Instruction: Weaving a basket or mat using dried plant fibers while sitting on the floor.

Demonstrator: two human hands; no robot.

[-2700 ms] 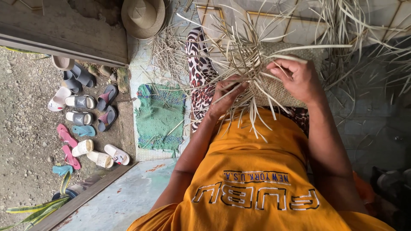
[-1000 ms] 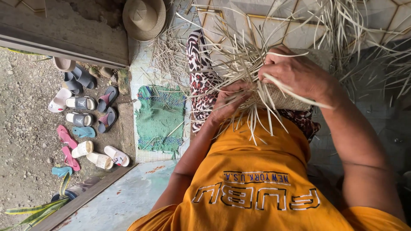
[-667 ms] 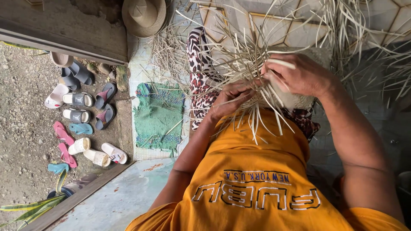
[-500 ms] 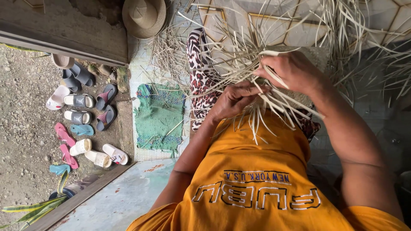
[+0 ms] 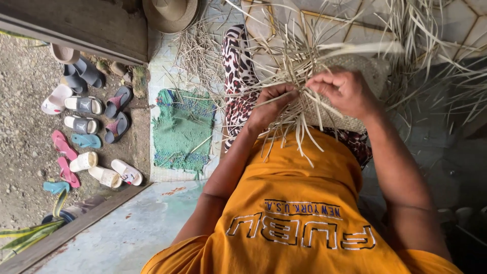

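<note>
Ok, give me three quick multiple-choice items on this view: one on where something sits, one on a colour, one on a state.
1. Where does the green mat lie?
A. Between the sandals and the person's patterned leg
B. On the person's lap
C. Under the hat

2. What colour is the person's shirt?
A. Blue
B. Orange
C. White

3. What are the hands doing?
A. Resting flat on the floor
B. Both gripping straw strips at the woven piece
C. Holding a sandal

Answers: 1 A, the mat lies on the tiles right of the sandals. 2 B, it is plainly orange. 3 B, the left hand and right hand are closed on strips.
</note>
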